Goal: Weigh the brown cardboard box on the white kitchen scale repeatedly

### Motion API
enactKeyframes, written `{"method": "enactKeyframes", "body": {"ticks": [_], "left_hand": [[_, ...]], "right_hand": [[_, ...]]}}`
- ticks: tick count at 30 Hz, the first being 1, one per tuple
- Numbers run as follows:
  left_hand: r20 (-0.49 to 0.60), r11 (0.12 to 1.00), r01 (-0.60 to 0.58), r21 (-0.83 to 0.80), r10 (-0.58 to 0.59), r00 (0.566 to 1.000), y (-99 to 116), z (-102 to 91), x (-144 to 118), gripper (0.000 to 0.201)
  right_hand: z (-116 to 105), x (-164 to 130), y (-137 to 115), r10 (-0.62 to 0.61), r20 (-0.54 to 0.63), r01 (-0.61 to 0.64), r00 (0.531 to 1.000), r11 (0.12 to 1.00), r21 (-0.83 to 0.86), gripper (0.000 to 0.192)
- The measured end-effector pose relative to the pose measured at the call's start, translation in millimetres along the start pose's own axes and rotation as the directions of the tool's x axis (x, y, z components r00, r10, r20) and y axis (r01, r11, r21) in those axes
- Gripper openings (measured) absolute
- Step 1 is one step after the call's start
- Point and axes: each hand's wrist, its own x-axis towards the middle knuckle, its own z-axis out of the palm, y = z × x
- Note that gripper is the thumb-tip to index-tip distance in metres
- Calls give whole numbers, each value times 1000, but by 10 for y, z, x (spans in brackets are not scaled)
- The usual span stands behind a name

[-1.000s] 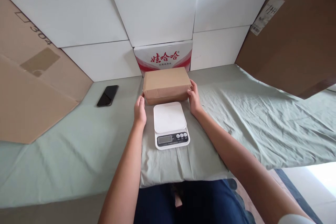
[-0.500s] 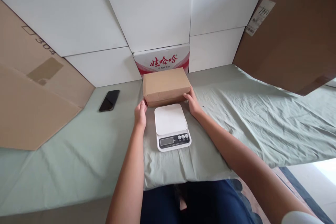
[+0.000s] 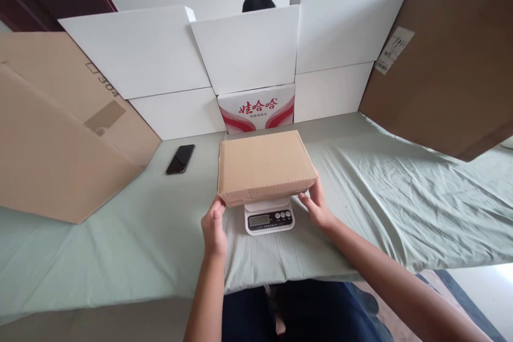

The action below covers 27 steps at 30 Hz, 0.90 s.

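Observation:
A brown cardboard box is held level between both hands, over the white kitchen scale. Most of the scale's weighing plate is hidden under it; the display and buttons show in front. I cannot tell whether the box touches the plate. My left hand grips the box's near left corner, fingers partly hidden underneath. At the near right corner, my right hand holds it with the thumb along the front edge.
A black phone lies to the left on the green cloth. White boxes form a wall behind, with a red-and-white printed carton. Large brown cardboard panels stand left and right. The top of a person's head shows behind.
Both hands have lifted the cardboard box and brought it nearer to me, from behind the scale to over its plate. The view has tilted up a little.

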Motion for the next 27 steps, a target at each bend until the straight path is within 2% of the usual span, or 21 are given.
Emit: {"method": "enactKeyframes", "body": {"ticks": [10, 18, 21, 24, 27], "left_hand": [[33, 994, 108, -10, -108, 994, 96, 16, -65, 70], [-6, 998, 60, -25, -60, 998, 87, 11, -92, 73], [32, 998, 62, -8, -61, 998, 121, 10, -85, 68], [44, 997, 61, -36, -59, 997, 199, 53, 122, 66], [40, 992, 55, -115, -50, 998, 237, 195, 574, 65]], "right_hand": [[-1, -17, -91, 77, -19, -77, 997, 997, -17, 71], [-27, -77, -73, 91, -33, -90, 995, 995, 47, 77], [-27, -31, -112, 111, -3, -111, 994, 992, 55, 77], [-21, 175, -156, 86, -7, -85, 996, 992, 93, 77], [6, 538, -111, 19, -62, -11, 998, 992, 123, 79]]}}
